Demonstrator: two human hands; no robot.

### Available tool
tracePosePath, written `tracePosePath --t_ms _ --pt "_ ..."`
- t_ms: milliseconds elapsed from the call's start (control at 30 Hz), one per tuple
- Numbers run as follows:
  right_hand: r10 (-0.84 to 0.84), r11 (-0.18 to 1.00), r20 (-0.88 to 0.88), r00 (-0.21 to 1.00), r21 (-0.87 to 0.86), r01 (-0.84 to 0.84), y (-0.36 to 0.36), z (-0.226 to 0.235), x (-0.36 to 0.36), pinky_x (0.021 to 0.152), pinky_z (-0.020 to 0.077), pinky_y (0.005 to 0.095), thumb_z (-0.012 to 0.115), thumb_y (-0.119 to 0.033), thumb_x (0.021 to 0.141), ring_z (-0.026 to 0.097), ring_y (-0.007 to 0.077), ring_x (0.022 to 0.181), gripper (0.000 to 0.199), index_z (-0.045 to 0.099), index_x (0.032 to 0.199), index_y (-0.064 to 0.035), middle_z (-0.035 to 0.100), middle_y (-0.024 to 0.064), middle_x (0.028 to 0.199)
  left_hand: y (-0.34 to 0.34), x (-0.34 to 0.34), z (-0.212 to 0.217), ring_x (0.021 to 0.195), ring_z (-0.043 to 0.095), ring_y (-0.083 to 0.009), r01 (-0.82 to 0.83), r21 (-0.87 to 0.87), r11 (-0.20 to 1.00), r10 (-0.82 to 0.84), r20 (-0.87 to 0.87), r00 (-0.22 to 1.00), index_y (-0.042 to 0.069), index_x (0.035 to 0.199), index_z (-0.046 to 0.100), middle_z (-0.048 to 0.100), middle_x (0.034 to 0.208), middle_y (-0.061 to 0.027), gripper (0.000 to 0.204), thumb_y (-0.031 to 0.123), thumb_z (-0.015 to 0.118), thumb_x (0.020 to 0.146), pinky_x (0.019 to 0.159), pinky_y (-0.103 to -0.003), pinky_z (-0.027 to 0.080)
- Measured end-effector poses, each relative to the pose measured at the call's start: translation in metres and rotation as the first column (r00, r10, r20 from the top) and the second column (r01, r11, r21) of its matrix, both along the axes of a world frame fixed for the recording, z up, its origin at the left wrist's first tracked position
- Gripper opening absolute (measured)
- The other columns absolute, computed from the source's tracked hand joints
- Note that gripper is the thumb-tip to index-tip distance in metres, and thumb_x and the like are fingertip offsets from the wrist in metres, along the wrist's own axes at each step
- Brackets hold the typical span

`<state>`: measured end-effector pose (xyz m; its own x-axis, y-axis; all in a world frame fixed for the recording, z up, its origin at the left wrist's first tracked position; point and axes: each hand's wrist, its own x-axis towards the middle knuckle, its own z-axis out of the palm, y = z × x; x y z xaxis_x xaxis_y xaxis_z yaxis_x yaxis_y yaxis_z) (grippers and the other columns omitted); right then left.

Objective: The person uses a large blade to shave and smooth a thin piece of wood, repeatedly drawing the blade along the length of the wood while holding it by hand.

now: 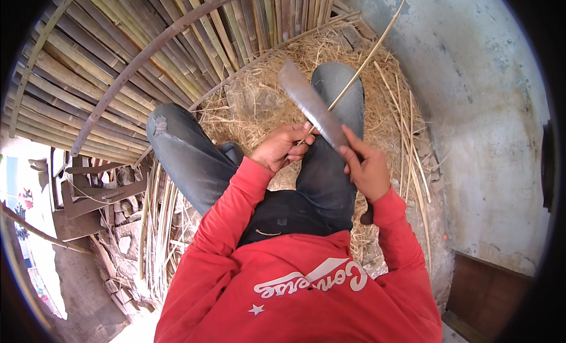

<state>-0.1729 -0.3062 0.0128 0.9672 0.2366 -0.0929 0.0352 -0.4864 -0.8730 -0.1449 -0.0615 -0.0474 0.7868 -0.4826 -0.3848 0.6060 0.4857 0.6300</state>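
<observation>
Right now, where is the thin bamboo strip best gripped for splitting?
Grip the bamboo strip low, just beside the broad knife blade, coming from the left as the left hand does. Its long free end slants up to the right and would likely flex.

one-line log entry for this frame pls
left hand: pinches thin bamboo strip | right hand: grips broad knife, blade against strip | seated on straw

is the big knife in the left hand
No, the right hand grips the knife, while the left hand pinches a thin bamboo strip.
</observation>
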Motion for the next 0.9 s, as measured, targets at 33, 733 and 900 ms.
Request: tracePosePath --t_ms 33,733,900 --pt "0.002 1.0 0.002 1.0 -0.001 -0.002 0.002 0.001 -0.002 0.052 0.0491 0.0268 0.067 -0.016 0.105 0.061 0.0087 0.055 0.045 0.061 0.149 -0.0109 0.072 0.0073 0.078 0.001 0.0 -0.003 0.049 0.032 -0.0034 0.027 -0.004 1.0 -0.027 0.011 1.0 -0.004 0.13 0.063 0.058 0.081 0.003 0.038 0.029 0.054 0.113 0.047 -0.022 0.028" --pt "-0.324 0.914 0.112 0.939 0.291 0.281 0.013 -0.008 0.091 0.043 0.0431 0.0249 0.091 -0.017 0.084 0.055 0.0072 0.049 0.039 0.06 0.102 0.0005 0.064 0.0021 0.072 -0.007 -0.015 0.019 0.066 0.069 -0.0187 -0.739 0.558 0.377 -0.38 0.821 0.425 0.002 0.111 0.078 0.072 0.08 -0.0118 0.018 0.013 0.072 0.099 0.061 -0.032 0.052" --pt "-0.353 0.9 0.11 0.929 0.31 0.305 0.013 -0.01 0.092 0.044 0.0439 0.0248 0.091 -0.017 0.084 0.055 0.0075 0.05 0.04 0.06 0.102 0.0013 0.065 0.0033 0.073 -0.001 -0.01 0.006 0.063 0.066 -0.018 -0.852 0.405 0.33 -0.201 0.913 0.356 0.003 0.102 0.08 0.073 0.08 -0.0106 0.011 0.011 0.076 0.096 0.059 -0.031 0.051"
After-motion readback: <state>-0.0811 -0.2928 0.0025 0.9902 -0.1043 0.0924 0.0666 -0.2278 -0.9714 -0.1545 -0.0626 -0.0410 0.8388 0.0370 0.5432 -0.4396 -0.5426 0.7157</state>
